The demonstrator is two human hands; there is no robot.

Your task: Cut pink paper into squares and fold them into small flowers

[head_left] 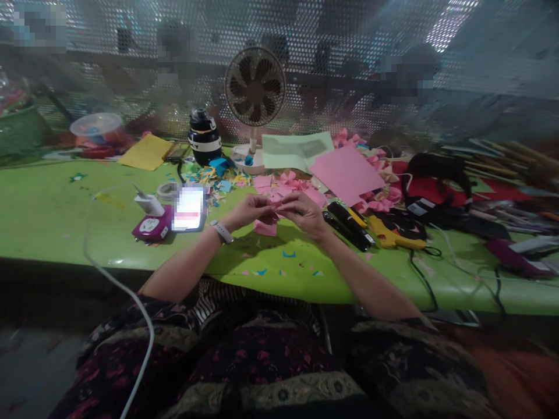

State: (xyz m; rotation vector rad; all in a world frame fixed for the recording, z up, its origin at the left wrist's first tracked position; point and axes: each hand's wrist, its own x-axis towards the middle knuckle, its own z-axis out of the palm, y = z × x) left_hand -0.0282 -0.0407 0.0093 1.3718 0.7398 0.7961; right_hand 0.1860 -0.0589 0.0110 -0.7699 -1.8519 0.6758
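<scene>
Both hands meet above the green table [236, 262], pinching a small piece of pink paper [276, 205]. My left hand [252, 210] grips it from the left with fingers closed. From the other side, my right hand [305, 214] holds it between thumb and fingers. Exactly how the paper is folded is too small to make out. Just below the hands lies a pink paper square [265, 227]. Behind them are more pink paper pieces [292, 181], and a large pink sheet [347, 173] lies to the right.
A black stapler [351, 227] and a yellow glue gun [395, 230] lie right of my hands. To the left are a lit phone [188, 208] and a purple power socket [152, 224] with a white cable. Behind stand a small fan [254, 87] and a black bottle [204, 138].
</scene>
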